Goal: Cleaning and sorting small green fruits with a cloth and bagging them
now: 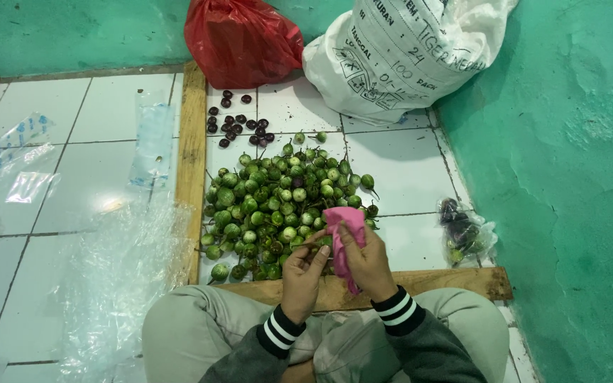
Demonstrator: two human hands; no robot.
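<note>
A pink cloth (343,230) is gripped closed in the right hand (367,264), just right of the left hand (304,273), whose fingers are pinched on a small green eggplant (323,241) at the pile's (278,206) near edge.

- A pink cloth (344,228) is held in the right hand (369,264).
- Green and white are shown by the small round eggplants (278,206).
- Dark purple fruits (239,122) are seen beside a red bag (241,41).
- The sleeve cuffs (399,311) are striped black and white.
</note>
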